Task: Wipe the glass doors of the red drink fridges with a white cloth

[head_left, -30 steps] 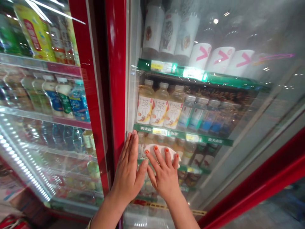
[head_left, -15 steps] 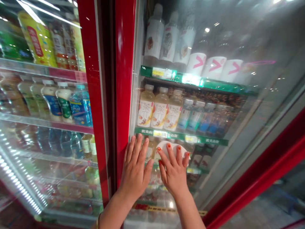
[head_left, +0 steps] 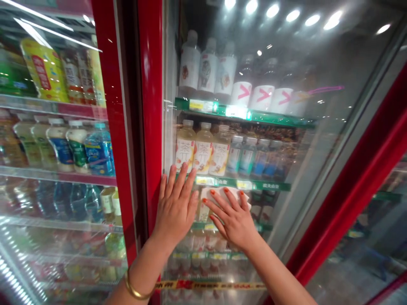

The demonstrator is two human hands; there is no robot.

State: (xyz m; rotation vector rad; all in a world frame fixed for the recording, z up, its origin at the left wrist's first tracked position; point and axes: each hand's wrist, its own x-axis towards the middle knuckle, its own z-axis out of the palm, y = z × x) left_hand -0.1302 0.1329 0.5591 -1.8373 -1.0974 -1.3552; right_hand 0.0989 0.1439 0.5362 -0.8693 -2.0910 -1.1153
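Observation:
My left hand (head_left: 176, 207) lies flat with fingers spread on the glass door (head_left: 270, 165) of a drinks fridge, close to its red frame (head_left: 153, 106). A gold bangle (head_left: 135, 289) circles that wrist. My right hand (head_left: 230, 216) presses a folded white cloth (head_left: 219, 195) against the glass, its fingertips resting on top of the cloth. Behind the glass, just above both hands, stand bottles of tea (head_left: 203, 152) on a shelf with a green edge (head_left: 241, 183).
Through the neighbouring glass door on the left, shelves of bottled drinks (head_left: 76, 148) show. Another red door frame (head_left: 349, 178) runs diagonally at the right. A yellow and red strip (head_left: 210, 285) crosses the door low down. Ceiling lights reflect in the glass.
Both hands have slid slightly up the glass, the left more than the right. The view has swung left and now takes in more of the door and the reflected lights.

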